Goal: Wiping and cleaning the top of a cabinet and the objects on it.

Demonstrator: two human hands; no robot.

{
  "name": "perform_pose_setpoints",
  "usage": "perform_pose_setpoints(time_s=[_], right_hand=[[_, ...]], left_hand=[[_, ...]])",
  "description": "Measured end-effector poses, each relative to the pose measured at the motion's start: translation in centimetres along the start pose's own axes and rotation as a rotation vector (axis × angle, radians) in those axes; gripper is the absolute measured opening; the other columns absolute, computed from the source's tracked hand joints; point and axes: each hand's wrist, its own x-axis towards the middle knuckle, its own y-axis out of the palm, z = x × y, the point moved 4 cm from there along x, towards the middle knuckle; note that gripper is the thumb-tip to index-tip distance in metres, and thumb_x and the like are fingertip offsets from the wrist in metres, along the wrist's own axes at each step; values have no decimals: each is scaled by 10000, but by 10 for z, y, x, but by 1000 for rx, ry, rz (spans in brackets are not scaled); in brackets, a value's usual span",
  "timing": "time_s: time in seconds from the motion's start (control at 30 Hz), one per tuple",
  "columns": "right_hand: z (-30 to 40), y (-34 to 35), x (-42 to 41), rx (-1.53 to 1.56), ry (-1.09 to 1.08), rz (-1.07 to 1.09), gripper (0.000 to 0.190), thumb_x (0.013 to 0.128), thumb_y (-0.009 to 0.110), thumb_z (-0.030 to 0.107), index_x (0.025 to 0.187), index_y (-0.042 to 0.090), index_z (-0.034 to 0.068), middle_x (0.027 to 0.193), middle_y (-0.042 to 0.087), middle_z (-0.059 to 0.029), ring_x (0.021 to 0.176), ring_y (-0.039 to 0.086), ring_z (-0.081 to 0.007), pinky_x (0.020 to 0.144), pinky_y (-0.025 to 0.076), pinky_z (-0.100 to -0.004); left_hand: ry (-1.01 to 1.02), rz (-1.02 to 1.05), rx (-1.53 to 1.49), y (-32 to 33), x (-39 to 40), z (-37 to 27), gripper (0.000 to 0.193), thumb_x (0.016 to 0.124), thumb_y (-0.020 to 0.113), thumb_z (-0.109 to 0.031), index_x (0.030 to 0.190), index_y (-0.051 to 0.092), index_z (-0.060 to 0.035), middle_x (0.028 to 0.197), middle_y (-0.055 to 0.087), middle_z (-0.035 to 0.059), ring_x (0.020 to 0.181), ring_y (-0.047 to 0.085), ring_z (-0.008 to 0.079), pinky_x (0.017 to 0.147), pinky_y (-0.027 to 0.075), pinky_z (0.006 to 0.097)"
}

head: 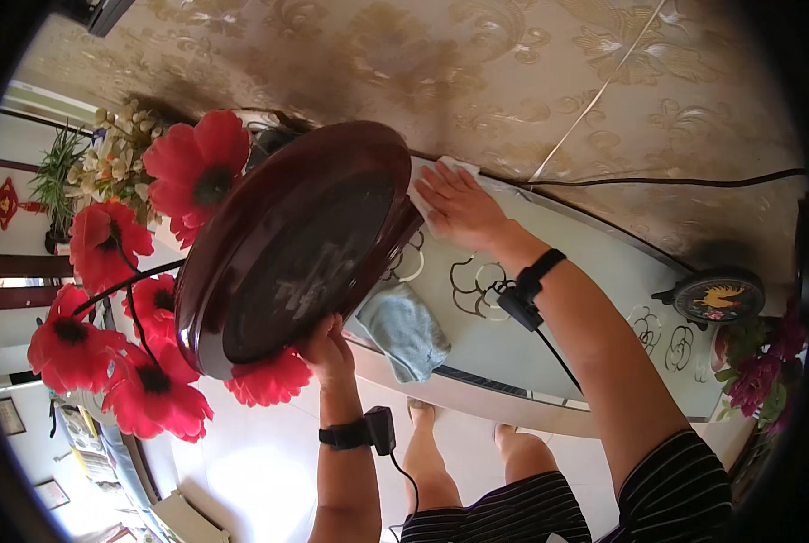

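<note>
My left hand (pixel 326 346) grips the lower rim of a glossy dark-red vessel (pixel 204 298), probably a vase. The vessel is tipped up, so its scuffed, dark oval base faces me. Large red artificial flowers (pixel 153 377) on dark stems show around its left side. Beyond it, at the wall side, my right hand (pixel 462 207) lies flat over a pale wipe (pixel 423 202), holding it against the glass top (pixel 567 285) of a cabinet. Part of the wipe is hidden under the palm. A folded grey-blue cloth (pixel 404 332) rests at the front edge of the glass.
A decorative rooster plate (pixel 719 296) stands at the right end, beside purple flowers (pixel 754 387). Along the patterned wall (pixel 445 75) runs a black cable (pixel 683 182). Cream artificial flowers (pixel 116 159) and a green plant (pixel 58 180) are at the left. Wires trail from both wristbands.
</note>
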Motion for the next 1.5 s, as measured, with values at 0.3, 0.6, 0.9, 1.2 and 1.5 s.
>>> perform_pose_setpoints(time_s=[0.3,0.6,0.9,1.2,1.5], right_hand=[[-25,-28,-82,-72,142,79,533,929,425,310,1415,345,107,1507,263,-85,1407,196,-282,1138,172,-455],[-57,-64,-187,-141,408,167,569,936,405,321,1444,284,94,1533,181,-101,1420,129,-318,1142,140,-466],[-49,-71,-238,-103,601,183,596,932,408,318,1447,259,57,1532,151,-144,1414,116,-359,1131,130,-497],[-32,-65,-260,-131,657,167,604,939,415,342,1440,266,40,1528,156,-155,1409,132,-370,1129,136,-505],[-14,-65,-275,-122,716,144,605,920,461,308,1434,281,43,1526,167,-154,1412,134,-361,1132,143,-493]], left_hand=[[47,-21,57,10,-2,-7,482,716,526,135,1146,517,-81,1130,545,81,919,535,211,712,467,335],[-5,160,57,-1,9,-5,473,732,546,124,1151,558,-96,1104,575,46,898,553,165,712,456,313],[-100,240,126,4,21,10,391,721,587,63,1053,606,-143,1030,599,27,890,552,181,713,468,312],[-135,432,129,49,13,19,452,693,580,128,1080,589,-105,1035,604,54,862,590,194,667,508,320],[-238,628,132,103,-3,36,427,646,574,167,998,557,-75,932,564,44,871,571,185,765,478,318]])
